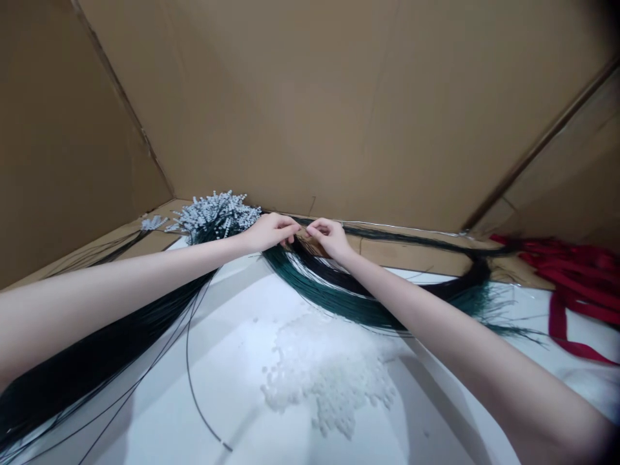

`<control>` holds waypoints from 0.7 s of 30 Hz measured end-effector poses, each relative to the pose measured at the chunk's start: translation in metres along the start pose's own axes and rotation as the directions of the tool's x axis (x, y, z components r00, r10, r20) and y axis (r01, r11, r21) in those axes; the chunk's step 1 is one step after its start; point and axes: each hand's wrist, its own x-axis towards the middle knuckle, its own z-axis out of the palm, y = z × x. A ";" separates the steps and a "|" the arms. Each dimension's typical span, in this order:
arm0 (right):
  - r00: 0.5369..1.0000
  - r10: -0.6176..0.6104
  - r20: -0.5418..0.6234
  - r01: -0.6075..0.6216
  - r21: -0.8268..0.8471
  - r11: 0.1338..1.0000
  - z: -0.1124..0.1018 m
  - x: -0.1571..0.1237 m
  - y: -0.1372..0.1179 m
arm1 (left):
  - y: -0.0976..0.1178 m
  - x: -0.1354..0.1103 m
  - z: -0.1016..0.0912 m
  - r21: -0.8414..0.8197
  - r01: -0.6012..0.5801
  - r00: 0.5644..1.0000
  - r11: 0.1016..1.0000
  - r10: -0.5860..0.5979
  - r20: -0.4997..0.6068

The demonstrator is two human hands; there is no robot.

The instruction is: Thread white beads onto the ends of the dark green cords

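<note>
Both arms reach forward to the far side of a white table (232, 387). My left hand (271, 231) and my right hand (328, 236) are close together, each with fingers pinched on thin strands of a long dark green and black cord bundle (339, 290) that curves across the table. What sits between the fingertips is too small to make out. A bunch of cord ends with white tips (213, 216) lies just left of my left hand.
A heap of small white beads (329, 381) lies on the table in front of me. One loose black cord (194, 381) curls at the lower left. Red straps (566, 271) lie at the right. Brown cardboard walls (310, 110) enclose the back and sides.
</note>
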 end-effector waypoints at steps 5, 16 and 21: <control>1.000 -0.017 0.005 0.017 -0.001 1.000 -0.001 -0.003 0.003 | -0.010 0.013 0.001 -0.145 0.057 0.996 0.988 -0.066 -0.056; 0.999 -0.033 0.000 0.033 0.013 0.999 -0.007 -0.007 0.011 | -0.022 0.020 0.000 -0.345 0.083 0.989 0.935 -0.120 -0.086; 0.998 -0.057 0.004 0.057 -0.011 0.998 -0.009 -0.010 0.010 | -0.025 0.018 -0.006 -0.327 0.117 0.976 0.938 -0.169 -0.134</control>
